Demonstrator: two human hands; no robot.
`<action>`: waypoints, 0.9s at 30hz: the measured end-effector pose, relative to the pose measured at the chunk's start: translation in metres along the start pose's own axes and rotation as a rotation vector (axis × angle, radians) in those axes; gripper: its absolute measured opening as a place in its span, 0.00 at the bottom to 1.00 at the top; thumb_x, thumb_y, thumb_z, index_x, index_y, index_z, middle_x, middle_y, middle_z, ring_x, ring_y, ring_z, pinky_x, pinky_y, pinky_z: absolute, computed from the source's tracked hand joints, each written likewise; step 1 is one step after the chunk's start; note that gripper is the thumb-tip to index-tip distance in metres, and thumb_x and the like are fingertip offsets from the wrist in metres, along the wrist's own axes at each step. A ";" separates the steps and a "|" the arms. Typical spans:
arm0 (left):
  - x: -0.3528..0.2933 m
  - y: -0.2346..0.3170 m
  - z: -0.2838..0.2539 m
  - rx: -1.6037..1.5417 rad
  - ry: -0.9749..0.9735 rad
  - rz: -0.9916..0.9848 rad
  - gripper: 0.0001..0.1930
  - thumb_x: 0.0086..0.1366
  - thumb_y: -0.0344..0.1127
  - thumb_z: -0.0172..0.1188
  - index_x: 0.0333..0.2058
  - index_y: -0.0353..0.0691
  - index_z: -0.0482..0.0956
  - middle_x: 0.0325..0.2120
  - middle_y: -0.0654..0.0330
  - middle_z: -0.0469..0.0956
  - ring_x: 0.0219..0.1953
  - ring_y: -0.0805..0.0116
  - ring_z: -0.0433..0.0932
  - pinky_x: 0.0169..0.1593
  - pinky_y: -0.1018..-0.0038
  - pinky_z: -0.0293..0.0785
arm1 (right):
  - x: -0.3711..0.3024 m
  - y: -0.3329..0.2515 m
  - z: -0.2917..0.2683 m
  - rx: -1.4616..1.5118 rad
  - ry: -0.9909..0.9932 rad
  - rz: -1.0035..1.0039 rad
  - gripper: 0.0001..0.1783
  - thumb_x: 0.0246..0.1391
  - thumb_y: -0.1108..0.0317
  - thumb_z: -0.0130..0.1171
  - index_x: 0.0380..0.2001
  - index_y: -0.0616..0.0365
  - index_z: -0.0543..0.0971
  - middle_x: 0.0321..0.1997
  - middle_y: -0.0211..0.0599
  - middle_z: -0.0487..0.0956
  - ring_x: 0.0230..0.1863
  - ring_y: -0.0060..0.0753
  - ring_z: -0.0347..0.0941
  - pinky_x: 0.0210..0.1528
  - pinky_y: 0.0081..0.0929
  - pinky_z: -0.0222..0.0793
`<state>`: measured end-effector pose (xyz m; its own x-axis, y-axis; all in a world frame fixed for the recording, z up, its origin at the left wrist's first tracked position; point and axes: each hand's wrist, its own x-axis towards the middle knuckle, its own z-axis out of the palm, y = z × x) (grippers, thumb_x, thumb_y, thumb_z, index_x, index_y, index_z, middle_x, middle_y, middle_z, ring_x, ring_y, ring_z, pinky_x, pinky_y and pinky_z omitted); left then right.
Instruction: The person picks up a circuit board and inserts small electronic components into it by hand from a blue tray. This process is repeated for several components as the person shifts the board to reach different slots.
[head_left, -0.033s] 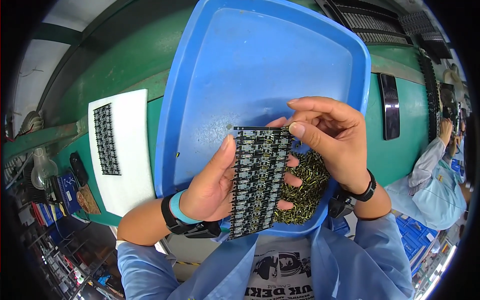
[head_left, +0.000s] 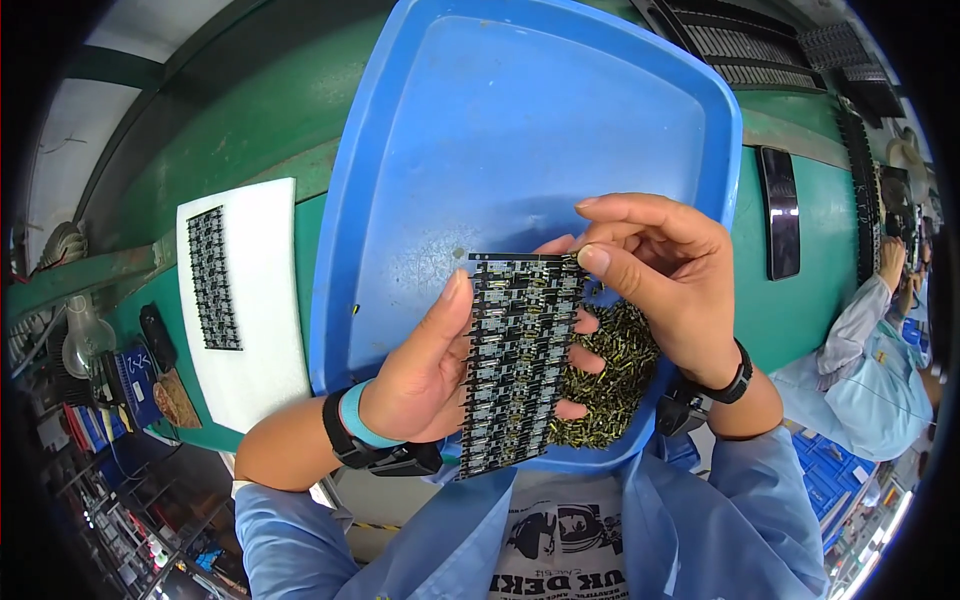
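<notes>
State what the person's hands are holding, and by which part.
The left hand holds a dark circuit board panel by its left long edge; the right hand pinches its top right corner.

We see a green bench (head_left: 250,140) carrying everything. Big blue tray (head_left: 480,130) sits at centre, running from 12 down to 6 o'clock. At 9 o'clock, a white foam sheet (head_left: 262,330) lies flat on the bench just beside the tray, with a dark circuit panel (head_left: 213,278) on it. At 3 o'clock, a slim black device (head_left: 779,212) lies close to the tray's edge.
</notes>
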<state>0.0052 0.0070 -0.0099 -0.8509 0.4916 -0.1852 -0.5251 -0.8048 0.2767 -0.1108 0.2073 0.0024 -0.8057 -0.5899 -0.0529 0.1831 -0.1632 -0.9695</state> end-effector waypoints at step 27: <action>-0.002 0.001 0.010 0.235 0.140 -0.088 0.43 0.78 0.71 0.29 0.75 0.41 0.56 0.68 0.49 0.69 0.69 0.51 0.72 0.67 0.37 0.74 | -0.005 0.002 0.017 -0.495 0.066 -0.448 0.15 0.48 0.86 0.70 0.42 0.66 0.86 0.32 0.36 0.86 0.32 0.27 0.76 0.34 0.25 0.71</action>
<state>0.0065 0.0080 0.0004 -0.8006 0.4919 -0.3422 -0.5992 -0.6539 0.4619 -0.0970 0.1960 0.0046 -0.7791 -0.4977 0.3812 -0.4445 0.0097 -0.8957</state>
